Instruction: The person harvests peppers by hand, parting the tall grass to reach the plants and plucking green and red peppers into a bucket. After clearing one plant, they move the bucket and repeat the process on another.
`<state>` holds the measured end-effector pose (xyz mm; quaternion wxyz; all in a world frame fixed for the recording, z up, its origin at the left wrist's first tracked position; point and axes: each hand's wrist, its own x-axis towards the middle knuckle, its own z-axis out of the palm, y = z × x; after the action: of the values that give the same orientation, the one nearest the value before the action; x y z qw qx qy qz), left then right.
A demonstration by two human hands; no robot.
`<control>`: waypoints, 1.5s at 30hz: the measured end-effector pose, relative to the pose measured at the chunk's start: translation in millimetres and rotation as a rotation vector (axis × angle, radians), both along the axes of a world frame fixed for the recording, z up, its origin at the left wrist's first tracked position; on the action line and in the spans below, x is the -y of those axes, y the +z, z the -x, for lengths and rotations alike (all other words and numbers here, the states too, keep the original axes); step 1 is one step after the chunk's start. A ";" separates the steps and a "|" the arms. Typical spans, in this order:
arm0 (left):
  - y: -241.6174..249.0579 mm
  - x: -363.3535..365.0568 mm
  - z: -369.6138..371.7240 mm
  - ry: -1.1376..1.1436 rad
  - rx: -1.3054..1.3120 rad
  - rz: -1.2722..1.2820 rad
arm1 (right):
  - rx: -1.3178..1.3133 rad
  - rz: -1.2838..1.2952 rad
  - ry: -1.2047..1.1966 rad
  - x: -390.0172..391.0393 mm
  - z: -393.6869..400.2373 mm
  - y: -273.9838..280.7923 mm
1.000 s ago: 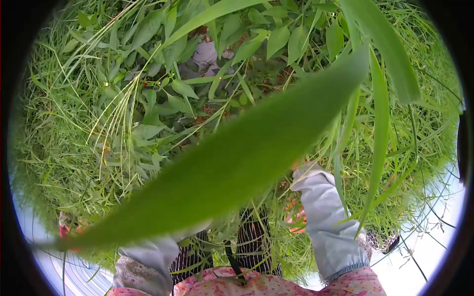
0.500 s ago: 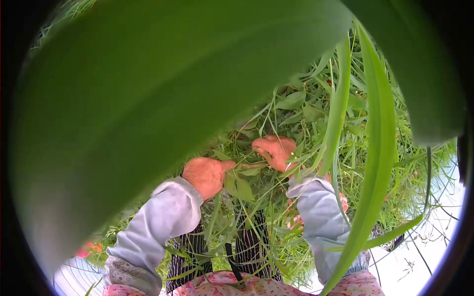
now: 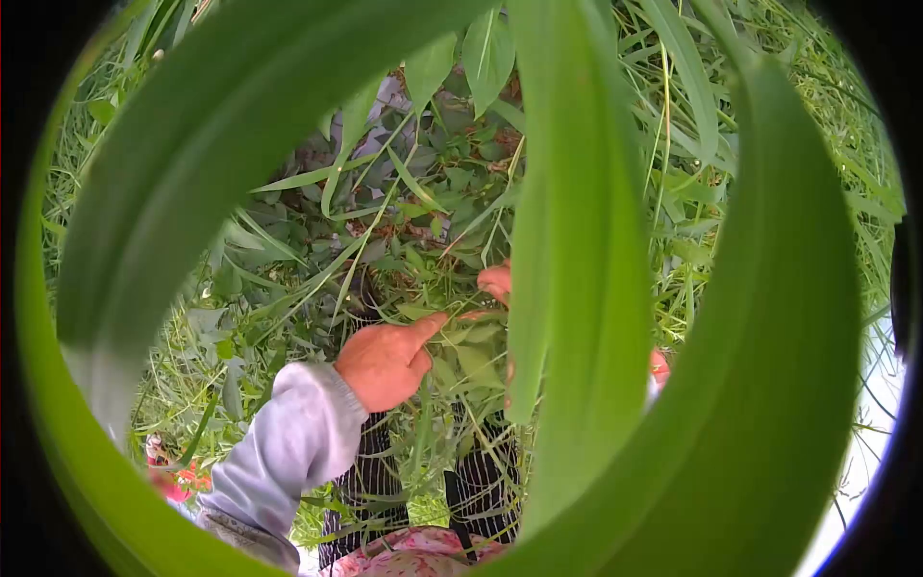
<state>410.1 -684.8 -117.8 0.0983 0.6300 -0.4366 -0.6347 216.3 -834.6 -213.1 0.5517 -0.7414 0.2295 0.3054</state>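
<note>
My left hand (image 3: 383,365) is closed, its fingers pinched at a thin reddish stem (image 3: 473,315) among leafy green plants. My right hand (image 3: 495,281) shows only in part, with bent fingers at the far end of that stem; a broad leaf covers the rest of it. Below the stem, between the hands, hang pale green leaves (image 3: 476,363). Both hands are low in front of my legs, in striped trousers (image 3: 375,481).
Large blurred blades, one a broad green leaf (image 3: 586,240), hang close to the camera and block much of the view. Dense grass (image 3: 692,279) surrounds the hands. Darker leafy plants (image 3: 385,221) grow ahead. Red flower-like spots (image 3: 192,476) show at the lower left.
The near leaves have shifted across the view, now hiding most of my right hand and forearm and uncovering the plants ahead. My left hand is slightly lower and further left.
</note>
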 end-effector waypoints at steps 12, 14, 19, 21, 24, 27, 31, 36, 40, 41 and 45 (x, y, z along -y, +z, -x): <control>64.6 10.6 9.0 0.893 -0.577 -0.398 | 0.209 0.046 -0.200 29.1 25.8 15.9; 24.4 6.1 5.5 1.160 -0.351 -0.417 | 0.287 0.064 -0.291 34.8 32.7 19.6; -86.9 34.0 -5.3 1.472 -0.145 -0.413 | 0.391 0.090 -0.548 38.8 31.7 32.8; -129.6 38.3 -7.7 1.576 -0.238 -0.634 | 0.414 0.050 -0.570 41.4 41.2 23.2; -142.2 49.6 -5.5 1.895 -0.371 -0.454 | 0.521 -0.006 -0.691 39.9 30.1 29.4; -138.9 65.6 -10.4 2.087 -0.382 -0.410 | 0.281 -0.009 -0.577 49.6 41.7 15.6; -142.9 39.5 -5.1 2.058 -0.609 -0.232 | -0.116 -0.266 -0.776 42.9 57.9 7.8; -88.2 -11.8 -9.0 1.930 -0.788 -0.031 | 0.191 0.040 -0.592 48.3 26.5 43.2; -19.0 -47.5 -17.3 2.048 -0.919 -0.178 | 0.068 -0.016 -0.664 48.5 21.6 71.1; -9.3 -52.5 -19.1 2.042 -0.917 -0.201 | 0.007 0.030 -0.603 52.6 0.8 98.9; -31.5 -73.9 -5.7 1.973 -0.920 -0.197 | -0.279 -0.427 -0.850 54.2 -8.9 90.2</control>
<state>415.8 -611.0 -149.3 0.6667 0.4102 0.3915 -0.4837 225.2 -888.8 -122.9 0.7309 -0.4049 0.5156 0.1899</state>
